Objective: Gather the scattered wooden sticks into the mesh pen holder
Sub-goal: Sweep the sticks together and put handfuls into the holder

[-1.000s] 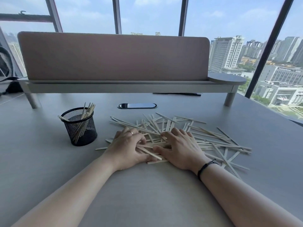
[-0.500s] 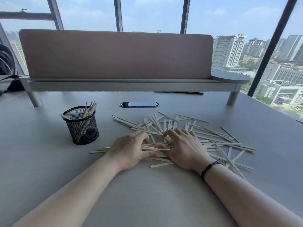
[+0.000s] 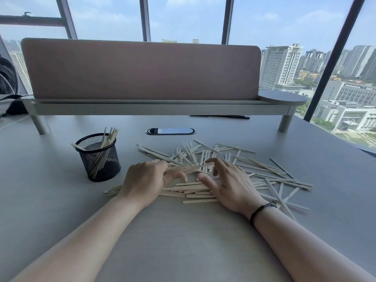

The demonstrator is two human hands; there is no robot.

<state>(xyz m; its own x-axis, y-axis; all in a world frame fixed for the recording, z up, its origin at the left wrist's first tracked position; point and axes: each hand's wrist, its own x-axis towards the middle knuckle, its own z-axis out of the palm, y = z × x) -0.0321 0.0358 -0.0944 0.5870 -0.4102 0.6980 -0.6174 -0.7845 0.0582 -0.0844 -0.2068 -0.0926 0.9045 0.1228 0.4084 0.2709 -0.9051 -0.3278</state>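
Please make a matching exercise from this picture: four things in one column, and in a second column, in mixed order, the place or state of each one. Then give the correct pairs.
Things:
1. mesh pen holder
2. left hand
3. black wristband
4. oval desk grommet

Places or states:
A. set into the desk, behind the stick pile
B. on the right wrist
C. stands upright left of the pile, with a few sticks inside
D. fingers closed around a bundle of wooden sticks

Pairs: 1-C, 2-D, 3-B, 4-A
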